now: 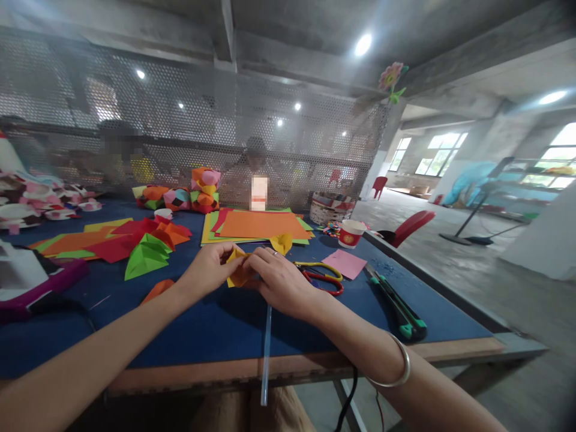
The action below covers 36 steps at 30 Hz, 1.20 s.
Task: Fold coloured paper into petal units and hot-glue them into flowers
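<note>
Both hands meet over the blue table, pinching a small folded piece of yellow-orange paper. My left hand grips its left side with curled fingers. My right hand covers its right side, fingers closed on it; a silver bangle sits on that wrist. A thin pale stick runs from under my right hand toward the table's near edge. Another folded yellow piece lies just beyond the hands.
Scissors with yellow and red handles, a pink paper square and a green-handled tool lie to the right. A stack of orange and green sheets, folded green paper, a paper cup and a basket stand behind. A perforated metal screen backs the table.
</note>
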### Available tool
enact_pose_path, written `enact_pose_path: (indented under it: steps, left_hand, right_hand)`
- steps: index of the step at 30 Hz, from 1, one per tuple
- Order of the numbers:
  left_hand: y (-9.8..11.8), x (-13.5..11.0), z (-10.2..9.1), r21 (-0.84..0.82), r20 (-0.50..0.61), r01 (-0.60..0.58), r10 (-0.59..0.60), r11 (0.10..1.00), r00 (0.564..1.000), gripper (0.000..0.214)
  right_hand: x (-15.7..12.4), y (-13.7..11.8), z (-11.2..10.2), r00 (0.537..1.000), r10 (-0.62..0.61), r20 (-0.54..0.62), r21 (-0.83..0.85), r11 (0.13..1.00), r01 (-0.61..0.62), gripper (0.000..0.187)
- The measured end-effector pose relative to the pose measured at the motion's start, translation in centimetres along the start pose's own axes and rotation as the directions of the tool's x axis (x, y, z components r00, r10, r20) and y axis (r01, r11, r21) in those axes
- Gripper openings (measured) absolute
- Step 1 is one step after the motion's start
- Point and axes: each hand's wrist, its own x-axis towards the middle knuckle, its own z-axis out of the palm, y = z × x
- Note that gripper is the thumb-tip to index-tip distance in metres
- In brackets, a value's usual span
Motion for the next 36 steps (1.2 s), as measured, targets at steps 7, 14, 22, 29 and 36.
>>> enact_pose_path:
  steps: [7,14,22,29,36]
  left_hand:
    - [0.0,0.1,-0.2,-0.107,-0.030,0.127,-0.131,0.986,0.991,0.039]
    - [0.6,0.0,-0.1,-0.156,-0.043,0.178,-0.186,0.972,0.982,0.041]
    - [0.9,0.0,0.0,-0.252,-0.031,0.240,-0.255,0.937,0.966,0.047]
    - [0.6,0.0,-0.4,-0.221,-0.078,0.225,-0.247,0.949,0.966,0.048]
    - [0.5,0.0,-0.4,-0.102,-0.103,0.177,-0.187,0.979,0.977,0.036]
  right_hand:
    - [-0.1,0.2,-0.1,0.990,-0.046,-0.130,0.057,0.997,0.054,0.010]
    - [-0.1,0.7,0.2,0.959,-0.199,-0.200,-0.046,0.980,0.194,0.004]
    - [-0.3,0.3,-0.1,0.933,-0.294,-0.208,-0.172,0.950,0.261,0.020]
    - [-0.6,0.3,-2.1,0.958,-0.098,-0.269,-0.036,0.995,0.091,0.024]
    - [-3.6,0.8,-5.8,0.855,0.492,0.165,-0.198,0.866,-0.460,0.029]
